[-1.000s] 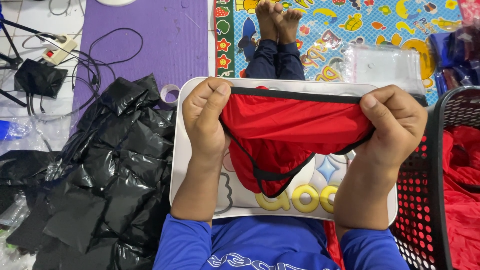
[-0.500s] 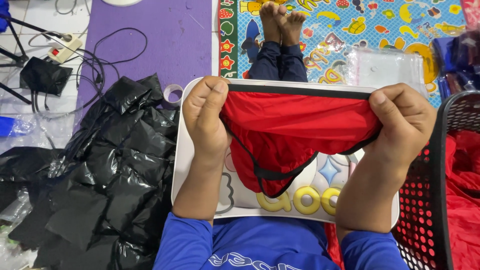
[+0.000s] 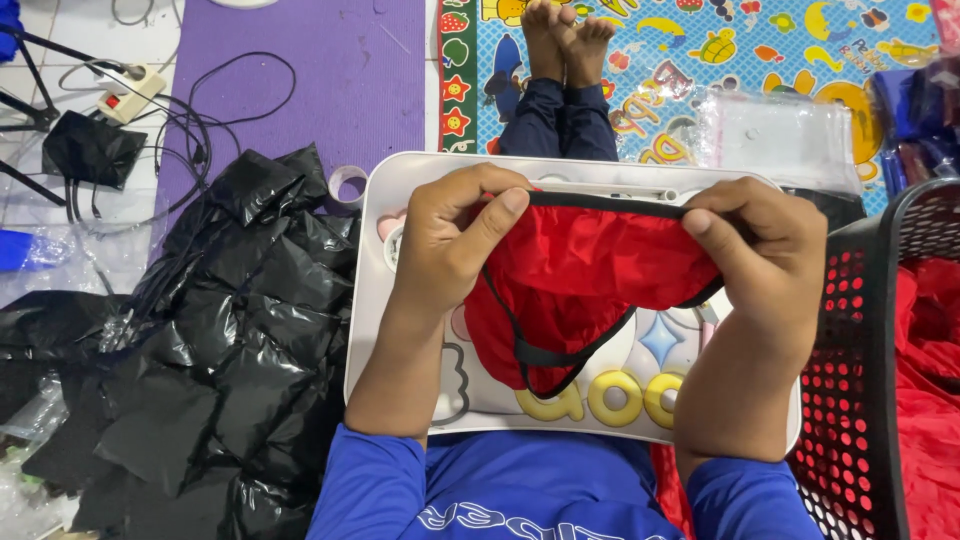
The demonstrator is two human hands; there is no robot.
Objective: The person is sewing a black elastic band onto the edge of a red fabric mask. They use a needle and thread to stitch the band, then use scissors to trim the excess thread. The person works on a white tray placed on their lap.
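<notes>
Head view down onto a white lap table (image 3: 400,180), left hand (image 3: 450,235) and right hand (image 3: 765,250) both pinched shut on the black waistband of a red garment (image 3: 590,275) stretched between them just above the table, black plastic bags (image 3: 220,340) heaped left, black basket (image 3: 860,340) right.

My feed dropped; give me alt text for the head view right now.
Both hands, left hand and right hand, pinch the black-trimmed waistband of a red garment over a white lap tray. Black plastic bags lie left, a black basket right.
</notes>
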